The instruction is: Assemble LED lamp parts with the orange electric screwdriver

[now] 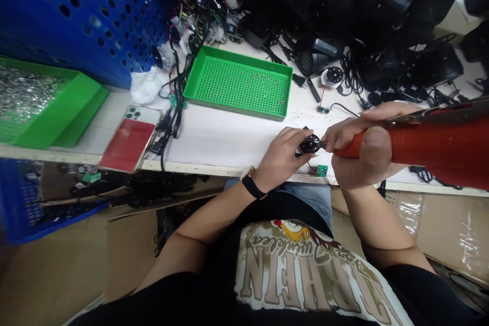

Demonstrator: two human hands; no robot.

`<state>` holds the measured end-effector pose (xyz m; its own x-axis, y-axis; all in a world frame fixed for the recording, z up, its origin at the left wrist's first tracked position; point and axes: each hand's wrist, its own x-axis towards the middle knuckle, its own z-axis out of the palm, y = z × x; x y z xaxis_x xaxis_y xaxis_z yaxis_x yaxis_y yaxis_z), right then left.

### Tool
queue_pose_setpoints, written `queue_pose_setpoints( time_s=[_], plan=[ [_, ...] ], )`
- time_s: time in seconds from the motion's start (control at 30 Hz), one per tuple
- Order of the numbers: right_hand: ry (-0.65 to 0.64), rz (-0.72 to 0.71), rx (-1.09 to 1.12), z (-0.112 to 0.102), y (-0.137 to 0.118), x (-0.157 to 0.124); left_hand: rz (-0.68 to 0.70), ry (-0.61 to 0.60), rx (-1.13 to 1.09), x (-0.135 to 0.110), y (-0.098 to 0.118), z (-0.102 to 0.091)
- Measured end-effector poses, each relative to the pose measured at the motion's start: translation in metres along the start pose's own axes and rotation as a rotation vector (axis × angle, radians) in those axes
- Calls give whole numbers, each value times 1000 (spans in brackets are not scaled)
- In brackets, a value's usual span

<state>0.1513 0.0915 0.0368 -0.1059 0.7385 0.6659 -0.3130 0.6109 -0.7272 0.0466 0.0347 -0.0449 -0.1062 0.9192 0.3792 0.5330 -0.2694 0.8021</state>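
My left hand (281,157) grips a small round black part (309,143) with a ring of holes, holding it on edge near the front of the table. My right hand (362,147) is wrapped around a red-orange electric screwdriver (416,145). The tip of the tool meets the face of the black part or stops just short; I cannot tell which. Below my hands a green circuit board (321,170) lies at the table edge. The green perforated tray (237,107), with several small screws in it, stands just beyond my left hand.
On the left are a phone (128,142), a green bin of screws (57,122) and a blue crate (95,15). Black cables (178,86) run beside the tray. Black lamp-like housings (317,56) are heaped at the back. Another wired round part (333,77) lies beyond my right hand.
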Motion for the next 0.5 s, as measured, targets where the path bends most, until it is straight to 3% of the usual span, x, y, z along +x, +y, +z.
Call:
queue_pose_setpoints(
  time_s=[0.2,0.37,0.5],
  plan=[
    [0,10,-153,-1,0,-1,1,-6,9,1,1,0],
    [52,-28,-31,5,0,1,20,19,12,-1,-3,3],
    [71,-104,-57,7,-1,1,26,45,5,-2,-5,6]
  ],
)
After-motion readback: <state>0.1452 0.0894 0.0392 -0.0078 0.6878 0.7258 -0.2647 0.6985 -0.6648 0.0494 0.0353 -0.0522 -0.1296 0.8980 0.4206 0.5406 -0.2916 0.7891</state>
